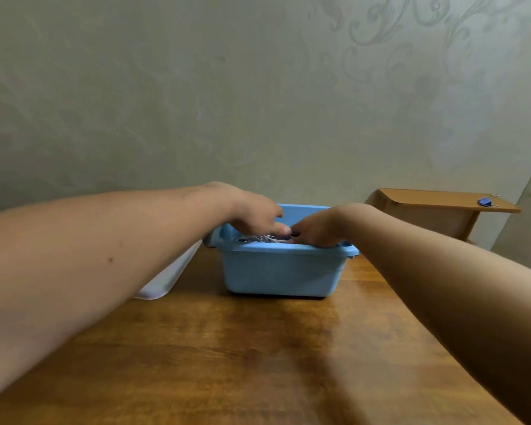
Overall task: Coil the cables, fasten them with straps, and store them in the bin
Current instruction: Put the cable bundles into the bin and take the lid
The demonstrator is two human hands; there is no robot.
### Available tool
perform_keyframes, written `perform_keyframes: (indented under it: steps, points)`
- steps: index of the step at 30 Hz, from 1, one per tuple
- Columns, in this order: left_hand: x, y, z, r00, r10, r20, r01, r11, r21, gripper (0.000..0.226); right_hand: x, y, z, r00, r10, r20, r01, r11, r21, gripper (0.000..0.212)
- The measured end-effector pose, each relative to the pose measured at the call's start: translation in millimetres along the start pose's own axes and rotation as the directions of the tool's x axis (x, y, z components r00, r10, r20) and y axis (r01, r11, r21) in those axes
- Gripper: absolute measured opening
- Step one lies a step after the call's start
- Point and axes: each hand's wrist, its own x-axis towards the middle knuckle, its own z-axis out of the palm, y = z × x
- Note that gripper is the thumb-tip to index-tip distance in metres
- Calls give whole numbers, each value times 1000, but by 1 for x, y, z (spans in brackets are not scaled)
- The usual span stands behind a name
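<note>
A light blue plastic bin [281, 271] stands on the wooden table at the middle, close to the wall. Both my hands reach down into it from above. My left hand [253, 214] lies over the bin's left half, fingers curled downward. My right hand [318, 230] is over the right half, fingers dipping below the rim. Between them a bundle of white and dark cables [262, 239] shows just above the rim; most of it is hidden by the bin wall and my hands. Whether either hand grips the cables cannot be seen.
A white tray [166, 283] lies left of the bin, partly under my left forearm. A brown cardboard box [436, 210] stands at the back right with a blue binder clip [485, 201] on its flap. The wall is right behind the bin.
</note>
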Motion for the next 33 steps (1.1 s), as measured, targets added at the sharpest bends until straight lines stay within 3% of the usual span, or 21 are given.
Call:
perform_keyframes:
  steps: [3,5,7,9,12,17,20,24,26,30,33]
  points:
    - [-6,-4,16,998,9,69,-5,999,-52,52,-6,1,1,991,26,-131,-16,997,75,58]
    - [-10,-4,18,999,18,27,-14,992,-123,51,-16,1,1,954,65,-293,11,968,251,63]
    - [-21,-7,11,988,42,-150,-78,968,-240,49,-25,-4,-3,877,89,-472,115,915,387,53]
    - [-42,-18,5,937,-40,-348,-103,918,-383,49,-33,-17,-12,783,108,-612,192,895,404,39]
    - [-82,-52,12,848,-174,-500,-90,884,-460,47,-38,-52,-26,714,97,-693,262,881,393,32]
    - [-133,-122,76,742,-455,-493,76,787,-612,43,-34,-139,-29,704,-12,-710,356,871,338,28]
    - [-150,-142,126,686,-515,-514,209,816,-539,41,-17,-190,-17,710,-105,-696,402,873,278,28]
    - [-151,-135,177,877,-399,-268,321,902,-290,60,13,-234,9,774,-155,-614,386,884,263,34]
    - [-151,-133,193,899,-372,-230,303,909,-287,63,31,-238,22,808,-128,-574,332,906,264,36]
    - [-174,-139,205,821,-428,-377,274,875,-398,53,67,-230,33,847,4,-532,207,918,337,36]
    - [-189,-145,210,689,-599,-407,378,777,-504,53,88,-228,36,866,109,-488,138,886,442,45]
